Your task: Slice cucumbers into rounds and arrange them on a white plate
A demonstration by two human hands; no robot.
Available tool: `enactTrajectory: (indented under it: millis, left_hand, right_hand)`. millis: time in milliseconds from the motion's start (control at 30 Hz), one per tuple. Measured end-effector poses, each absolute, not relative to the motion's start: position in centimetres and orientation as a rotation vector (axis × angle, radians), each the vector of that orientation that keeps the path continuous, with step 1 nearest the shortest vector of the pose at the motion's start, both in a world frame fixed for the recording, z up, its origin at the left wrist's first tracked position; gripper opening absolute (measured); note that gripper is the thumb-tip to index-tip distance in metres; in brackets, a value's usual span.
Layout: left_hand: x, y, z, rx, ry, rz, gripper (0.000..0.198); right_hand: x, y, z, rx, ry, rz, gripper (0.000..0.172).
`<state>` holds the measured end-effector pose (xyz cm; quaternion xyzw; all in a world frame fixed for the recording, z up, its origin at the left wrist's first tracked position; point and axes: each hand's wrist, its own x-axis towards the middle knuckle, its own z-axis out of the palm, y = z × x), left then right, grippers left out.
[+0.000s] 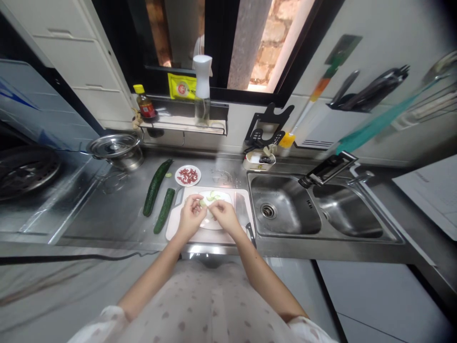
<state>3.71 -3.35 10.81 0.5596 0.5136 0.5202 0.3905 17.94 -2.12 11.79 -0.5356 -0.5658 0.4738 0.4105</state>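
The cutting board point(173, 225) bears a white plate point(214, 225). Above the plate's left part, the left hand point(193, 212) pinches a pale green slice point(203, 203) at its fingertips. The right hand point(225, 215) is just right of this slice, fingers bent; whether it grips anything cannot be determined. Cut pieces point(213, 196) lie on the plate's far side.

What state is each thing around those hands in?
Left hand: pinching a pale-green slice
Right hand: curled, hold unclear
Large white plate: holding green slices
Small round white plate: holding red pieces
Longer dark-green cucumber: apparently whole
Shorter dark-green cucumber: whole or cut, unclear
Round metal pot: lidded
Brown yellow-capped bottle: closed
Black-handled knife: lying down
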Motion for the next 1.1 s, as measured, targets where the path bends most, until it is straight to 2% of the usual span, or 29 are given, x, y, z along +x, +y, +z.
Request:
enactTrajectory:
  millis: [267,467,600,900,1100]
  left_hand:
    - [4.3,-3.2,10.2,1.410,1.302,1.309,0.027]
    - [4.9,-2.7,9.0,1.264,1.272,1.209,0.036]
    - [5.4,-2.3,7.7,1.257,1.270,1.159,0.036]
    - [6.5,-1.6,5.0,1.335,1.396,1.085,0.027]
    - [7.6,-0.1,4.3,1.423,1.485,0.964,0.021]
  right_hand:
    - [18.4,-1.9,11.3,-1.399,-1.366,1.300,0.010]
    - [19.9,-1.4,10.4,-1.409,-1.371,1.414,0.011]
    - [20.8,-1.1,9.7,-1.424,-1.412,1.442,0.012]
    - [22.5,-0.1,7.2,-1.572,-1.662,1.251,0.016]
    - [24.4,2.3,7.7,-1.665,-1.953,1.041,0.012]
